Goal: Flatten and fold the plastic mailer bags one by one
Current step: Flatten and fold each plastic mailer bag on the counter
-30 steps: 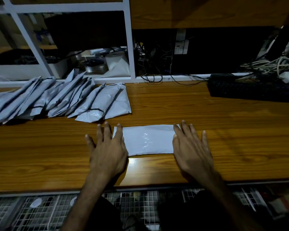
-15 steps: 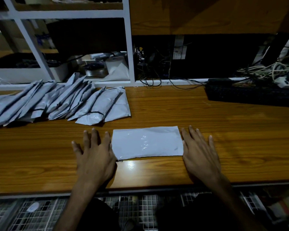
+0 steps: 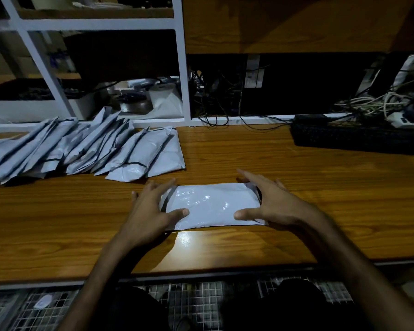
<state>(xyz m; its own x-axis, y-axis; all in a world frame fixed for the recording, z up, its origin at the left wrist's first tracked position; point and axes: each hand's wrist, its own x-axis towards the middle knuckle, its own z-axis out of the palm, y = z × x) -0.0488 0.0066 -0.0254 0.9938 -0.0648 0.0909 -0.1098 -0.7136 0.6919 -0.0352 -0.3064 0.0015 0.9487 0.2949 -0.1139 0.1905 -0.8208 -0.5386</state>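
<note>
A grey plastic mailer bag lies flat on the wooden surface, its long side running left to right, near the front edge and directly ahead of the person. Both hands are at its short ends.

The left hand is spread wide, fingers fanned and slightly curled over the bag's left end. Its thumb rests on top of the plastic near the lower left corner, while the fingers reach past the far left corner; that corner looks slightly lifted and creased, showing a dark inner edge. Whether the fingers are tucked under the plastic or only pressing beside it is hard to tell, as they are blurred.

The right hand is likewise open, fingers stretched out over the right end. Its thumb lies on the bag's top face near the lower right corner, and the index finger extends beyond the far right corner. Neither hand is closed around the bag; they bracket it from both ends, touching it.

Further back on the left of the surface, a row of folded mailer bags lies overlapping, each leaning on the next, well apart from the bag under the hands. A black keyboard sits at the back right, with tangled cables behind it.
</note>
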